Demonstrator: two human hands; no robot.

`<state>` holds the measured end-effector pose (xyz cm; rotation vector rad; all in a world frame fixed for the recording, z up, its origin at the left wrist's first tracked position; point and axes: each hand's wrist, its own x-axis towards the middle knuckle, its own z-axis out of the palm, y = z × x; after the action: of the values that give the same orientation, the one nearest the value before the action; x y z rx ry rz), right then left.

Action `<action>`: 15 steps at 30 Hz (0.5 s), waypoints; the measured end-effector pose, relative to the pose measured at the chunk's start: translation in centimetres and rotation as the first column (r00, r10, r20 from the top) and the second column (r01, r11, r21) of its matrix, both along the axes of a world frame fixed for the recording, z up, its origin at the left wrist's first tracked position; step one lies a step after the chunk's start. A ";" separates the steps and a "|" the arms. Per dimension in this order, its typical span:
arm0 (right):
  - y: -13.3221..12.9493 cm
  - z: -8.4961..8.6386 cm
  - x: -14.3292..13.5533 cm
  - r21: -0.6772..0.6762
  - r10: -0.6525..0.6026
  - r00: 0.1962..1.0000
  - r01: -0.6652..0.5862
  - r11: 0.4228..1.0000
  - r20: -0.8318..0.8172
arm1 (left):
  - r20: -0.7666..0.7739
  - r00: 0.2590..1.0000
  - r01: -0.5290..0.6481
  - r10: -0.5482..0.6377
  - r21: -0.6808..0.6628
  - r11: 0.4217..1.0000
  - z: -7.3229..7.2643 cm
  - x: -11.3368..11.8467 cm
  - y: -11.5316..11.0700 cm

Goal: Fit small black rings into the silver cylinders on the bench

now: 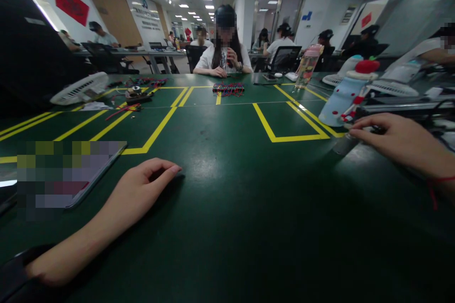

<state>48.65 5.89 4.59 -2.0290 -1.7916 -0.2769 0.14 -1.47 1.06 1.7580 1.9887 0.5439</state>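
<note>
At the right, my right hand (394, 135) has its thumb and fingers closed on the top of a small grey metallic cylinder (344, 144). The cylinder is tilted and close to the table, and its exact kind is unclear. Just behind that hand stands a light-blue bottle (337, 99) with red decorations. My left hand (142, 182) rests low on the green table (227, 227), thumb and fingertips drawn together, with nothing visible in them. To its left lies a flat tablet-like device (95, 175), partly blurred.
Yellow tape (298, 139) marks areas on the table. Ahead lie bundled components with red wires (229, 89), and more wired parts (137, 97) at the left. A white fan (83, 89) and a clear pink-lidded bottle (308, 68) stand farther back. A person (223, 57) sits opposite.
</note>
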 end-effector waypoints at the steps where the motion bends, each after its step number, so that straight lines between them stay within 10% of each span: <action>1: 0.0 0.0 0.5 -0.095 -0.052 0.998 0.049 0.994 -0.026 | 0.002 1.000 -0.001 0.001 -0.007 1.000 0.1 0.0 0.0; 15: -0.6 1.0 0.5 -0.199 -0.142 0.982 0.116 0.973 -0.123 | 0.019 1.000 -0.003 0.003 -0.019 1.000 0.1 0.0 0.0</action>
<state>49.12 5.28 5.56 -2.2432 -1.6605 -0.0017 0.16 -1.51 1.19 1.7319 1.9775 0.5389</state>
